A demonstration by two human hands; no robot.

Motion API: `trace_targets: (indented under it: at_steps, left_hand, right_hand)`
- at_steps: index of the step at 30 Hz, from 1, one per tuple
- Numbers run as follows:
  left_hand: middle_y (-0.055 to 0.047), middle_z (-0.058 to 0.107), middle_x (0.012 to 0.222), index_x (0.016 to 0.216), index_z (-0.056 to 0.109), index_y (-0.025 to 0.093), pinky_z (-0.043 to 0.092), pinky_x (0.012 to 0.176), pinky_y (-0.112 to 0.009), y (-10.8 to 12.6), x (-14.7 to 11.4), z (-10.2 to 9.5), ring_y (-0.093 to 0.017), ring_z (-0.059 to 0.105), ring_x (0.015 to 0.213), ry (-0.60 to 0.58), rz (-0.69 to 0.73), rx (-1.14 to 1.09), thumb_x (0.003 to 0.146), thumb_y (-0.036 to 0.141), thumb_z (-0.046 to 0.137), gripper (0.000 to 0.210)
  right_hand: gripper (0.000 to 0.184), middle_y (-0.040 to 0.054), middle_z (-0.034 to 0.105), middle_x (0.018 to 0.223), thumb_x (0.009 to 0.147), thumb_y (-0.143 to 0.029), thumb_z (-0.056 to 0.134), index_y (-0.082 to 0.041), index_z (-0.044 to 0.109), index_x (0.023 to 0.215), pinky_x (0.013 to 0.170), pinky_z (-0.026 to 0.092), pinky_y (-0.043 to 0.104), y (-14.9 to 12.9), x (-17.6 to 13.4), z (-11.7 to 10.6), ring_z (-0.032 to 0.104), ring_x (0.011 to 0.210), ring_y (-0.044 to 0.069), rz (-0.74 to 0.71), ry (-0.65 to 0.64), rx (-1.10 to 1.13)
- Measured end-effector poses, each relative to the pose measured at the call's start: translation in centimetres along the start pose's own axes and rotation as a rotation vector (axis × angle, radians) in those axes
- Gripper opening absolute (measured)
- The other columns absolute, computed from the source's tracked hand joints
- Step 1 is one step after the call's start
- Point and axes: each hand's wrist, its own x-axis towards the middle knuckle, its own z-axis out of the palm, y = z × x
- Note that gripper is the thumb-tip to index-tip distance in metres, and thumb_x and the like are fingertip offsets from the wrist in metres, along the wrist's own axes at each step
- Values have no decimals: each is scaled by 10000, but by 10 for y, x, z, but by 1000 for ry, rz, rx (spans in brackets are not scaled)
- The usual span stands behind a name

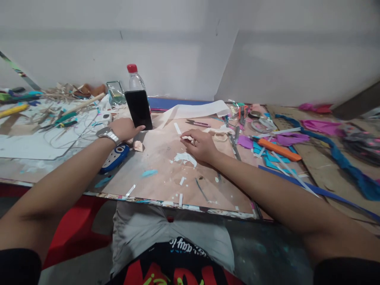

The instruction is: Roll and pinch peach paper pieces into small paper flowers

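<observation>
My left hand (pixel 124 128), with a silver watch on its wrist, is at the lower left of a black phone (pixel 138 109). Its thumb lies across the phone's lower front, and the other fingers are hidden. The phone stands tilted against a clear bottle (pixel 136 82) with a red cap. My right hand (pixel 200 145) is closed around a small, crumpled cream-white piece (pixel 187 138), held just above the brown work sheet (pixel 163 166). Below that hand lies a torn white scrap (pixel 185 158). A white strip (pixel 177 128) is beside its fingertips.
Dark thread snips (pixel 198 123) and a long white sheet (pixel 196 109) lie behind my right hand. A blue case (pixel 115 158) sits under my left forearm. To the right are an orange cutter (pixel 279 149) and coloured scraps; pliers (pixel 63 120) and wires lie left.
</observation>
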Motion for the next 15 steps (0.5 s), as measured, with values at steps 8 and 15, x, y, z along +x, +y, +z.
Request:
trace_targets:
  at_steps: [8, 15]
  left_hand:
    - [-168, 613, 837, 771, 646, 124, 386, 789, -377, 1, 2, 5, -290, 591, 869, 27, 49, -17, 864, 919, 229, 902]
    - [-34, 333, 712, 720, 558, 133, 227, 767, -322, -2, -4, 6, -131, 306, 768, 47, 78, -58, 786, 1031, 138, 993]
  right_hand:
    - [307, 54, 768, 1026, 994, -456, 588, -196, 745, 1040, 941, 521, 315, -4, -2, 0, 699, 969, 156, -24, 17, 12]
    - [282, 55, 765, 1029, 991, -436, 604, -197, 743, 1044, 948, 516, 312, -6, -2, 0, 689, 970, 153, -27, 5, 20]
